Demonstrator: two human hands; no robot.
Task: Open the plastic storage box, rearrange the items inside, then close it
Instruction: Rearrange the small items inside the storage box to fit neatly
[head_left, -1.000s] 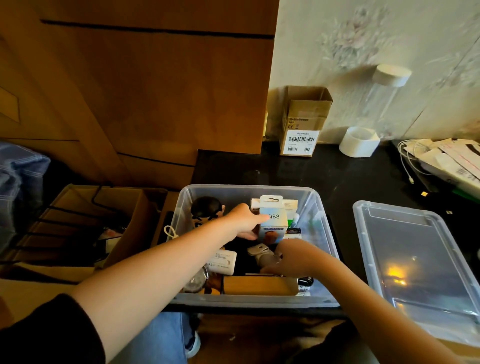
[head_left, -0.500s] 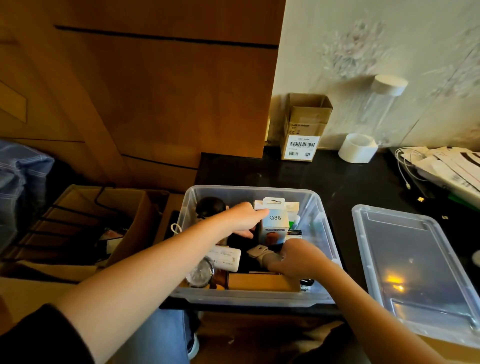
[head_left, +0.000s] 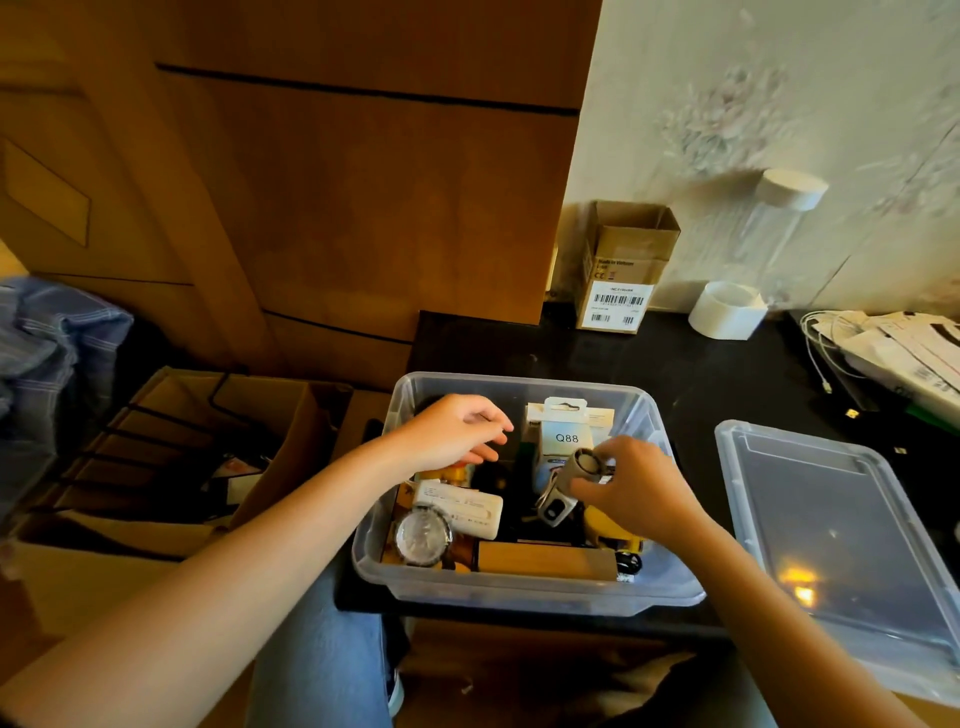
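The clear plastic storage box (head_left: 519, 592) stands open on the black table, its lid (head_left: 841, 545) lying flat to the right. Inside are a white Q88 carton (head_left: 563, 431), a white flat case (head_left: 462, 509), a round watch (head_left: 422, 535), a wooden block (head_left: 545, 561) and yellow items. My right hand (head_left: 639, 483) grips a small grey cylinder-shaped device (head_left: 569, 478), lifted above the box's middle. My left hand (head_left: 457, 431) hovers over the box's back left with fingers loosely curled, holding nothing.
A small cardboard carton (head_left: 623, 270), a white tape roll (head_left: 727, 309) and a clear bottle (head_left: 774, 234) stand by the wall. Papers and a white cable (head_left: 883, 353) lie at the right. A large cardboard box with a black wire rack (head_left: 208, 447) sits left of the table.
My right hand has picked the grey device up out of the box's middle. My left hand has let go of the Q88 carton and drawn back to the left.
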